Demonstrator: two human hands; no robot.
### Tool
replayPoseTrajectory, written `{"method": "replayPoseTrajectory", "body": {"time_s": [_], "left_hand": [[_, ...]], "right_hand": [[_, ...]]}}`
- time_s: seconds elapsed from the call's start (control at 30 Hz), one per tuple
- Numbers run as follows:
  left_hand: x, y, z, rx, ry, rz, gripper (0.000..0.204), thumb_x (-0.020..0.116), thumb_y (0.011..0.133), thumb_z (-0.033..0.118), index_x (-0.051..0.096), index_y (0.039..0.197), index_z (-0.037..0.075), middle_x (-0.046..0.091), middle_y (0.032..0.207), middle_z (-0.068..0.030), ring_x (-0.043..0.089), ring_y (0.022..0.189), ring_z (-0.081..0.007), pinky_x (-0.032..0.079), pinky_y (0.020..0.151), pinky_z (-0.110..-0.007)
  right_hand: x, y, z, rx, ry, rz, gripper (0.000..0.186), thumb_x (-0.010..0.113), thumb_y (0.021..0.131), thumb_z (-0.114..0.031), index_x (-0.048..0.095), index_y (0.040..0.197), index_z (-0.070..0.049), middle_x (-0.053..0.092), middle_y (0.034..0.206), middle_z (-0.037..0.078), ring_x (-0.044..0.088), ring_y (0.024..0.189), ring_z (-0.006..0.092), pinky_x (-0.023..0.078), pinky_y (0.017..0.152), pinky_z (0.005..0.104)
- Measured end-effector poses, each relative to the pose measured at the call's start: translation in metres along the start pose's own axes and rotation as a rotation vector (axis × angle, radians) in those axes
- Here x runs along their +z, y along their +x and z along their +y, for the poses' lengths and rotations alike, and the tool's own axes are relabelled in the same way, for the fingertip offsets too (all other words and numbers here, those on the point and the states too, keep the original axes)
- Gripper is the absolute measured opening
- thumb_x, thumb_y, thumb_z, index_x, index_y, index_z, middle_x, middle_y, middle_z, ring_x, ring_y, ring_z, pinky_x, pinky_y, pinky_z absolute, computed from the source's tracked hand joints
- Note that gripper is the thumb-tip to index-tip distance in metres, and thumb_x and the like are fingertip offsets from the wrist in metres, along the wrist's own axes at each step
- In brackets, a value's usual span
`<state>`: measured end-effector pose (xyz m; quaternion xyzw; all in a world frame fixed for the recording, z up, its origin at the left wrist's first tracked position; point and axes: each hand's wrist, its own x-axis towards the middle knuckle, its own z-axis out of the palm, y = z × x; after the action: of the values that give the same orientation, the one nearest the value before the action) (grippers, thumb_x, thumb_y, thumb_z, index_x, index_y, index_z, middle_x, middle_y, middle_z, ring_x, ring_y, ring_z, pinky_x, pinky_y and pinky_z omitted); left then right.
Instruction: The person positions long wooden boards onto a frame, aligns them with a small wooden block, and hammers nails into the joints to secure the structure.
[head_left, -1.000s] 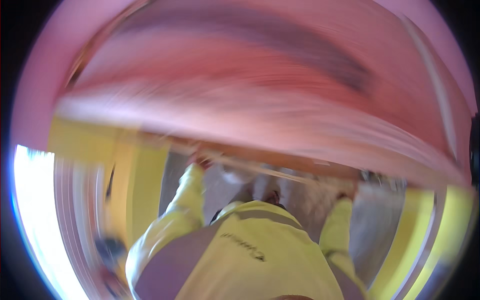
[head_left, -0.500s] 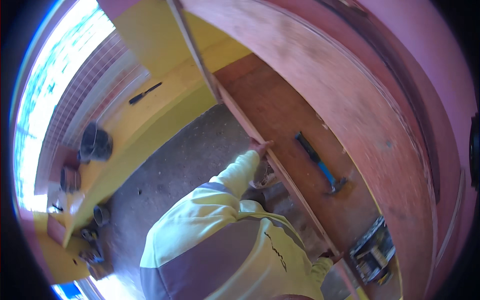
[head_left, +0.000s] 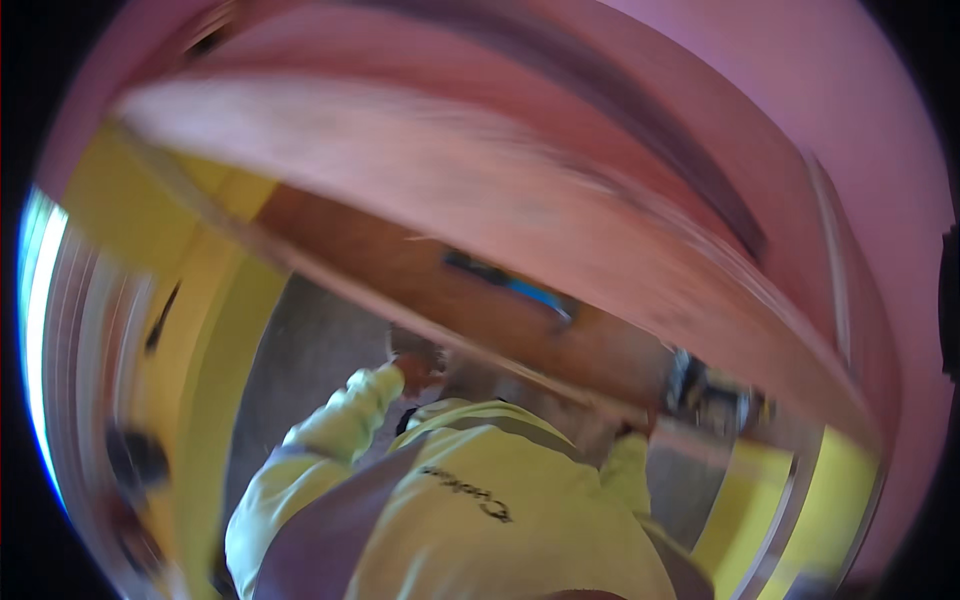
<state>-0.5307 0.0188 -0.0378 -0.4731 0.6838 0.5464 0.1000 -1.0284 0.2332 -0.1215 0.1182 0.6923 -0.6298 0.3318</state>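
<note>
A long thin wooden strip [head_left: 480,355] runs diagonally below a wide pink-painted board [head_left: 480,180], along the near side of a brown wooden surface [head_left: 360,250]. My left hand [head_left: 415,372] is just below the strip, its fingers smeared by motion, so its hold is unclear. My right hand [head_left: 632,423] is at the strip's right part, apparently gripping it, though blurred. A hammer [head_left: 535,295] with a blue and black handle lies on the brown surface. Dark, blurred tools or a tray [head_left: 715,400] sit at that surface's right end.
A yellow ledge [head_left: 200,330] on the left carries a dark slim tool [head_left: 160,315] and a dark bucket [head_left: 138,460], beside a bright window [head_left: 45,260]. Pink wall [head_left: 850,120] curves along the right. Grey floor [head_left: 290,350] shows below.
Since half a second ago the view has swung so the strip lies more horizontally, and it is blurred again. My left hand appears slightly lower relative to the strip, which it gripped earlier.
</note>
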Motion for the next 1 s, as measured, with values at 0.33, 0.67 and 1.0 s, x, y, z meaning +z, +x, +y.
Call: {"method": "replayPoseTrajectory", "body": {"time_s": [0.33,0.67,1.0], "left_hand": [[0.118,0.073,0.238,0.755,0.604,-0.299,0.070,0.076,0.064,0.028,0.047,0.123,0.002,0.055,0.112,-0.0229,0.055,0.102,-0.0359,0.044,0.088,-0.043],[0.335,0.186,0.354,0.679,1.000,-0.239,0.057,0.070,0.069,0.039,0.053,0.109,0.001,0.060,0.098,-0.0246,0.058,0.094,-0.0399,0.046,0.080,-0.047],[0.324,0.203,0.353,0.951,1.271,-0.258,0.048,0.066,0.066,0.047,0.064,0.069,-0.001,0.061,0.062,-0.0216,0.062,0.065,-0.0409,0.048,0.063,-0.050]], "right_hand": [[-0.020,0.036,0.043,-0.047,-0.118,0.359,0.065,0.063,0.068,-0.062,0.061,0.101,-0.006,0.062,0.082,0.010,0.058,0.070,0.0215,0.048,0.066,0.0352],[-0.085,-0.007,0.012,0.161,0.264,-0.131,0.064,0.052,0.074,-0.066,0.064,0.097,-0.007,0.064,0.086,0.011,0.044,0.051,0.0171,0.034,0.043,0.0318],[-0.199,-0.006,0.008,0.028,-0.487,-0.123,0.062,0.057,0.070,-0.059,0.067,0.089,-0.001,0.065,0.085,0.019,0.060,0.080,0.0331,0.045,0.077,0.0436]]}}
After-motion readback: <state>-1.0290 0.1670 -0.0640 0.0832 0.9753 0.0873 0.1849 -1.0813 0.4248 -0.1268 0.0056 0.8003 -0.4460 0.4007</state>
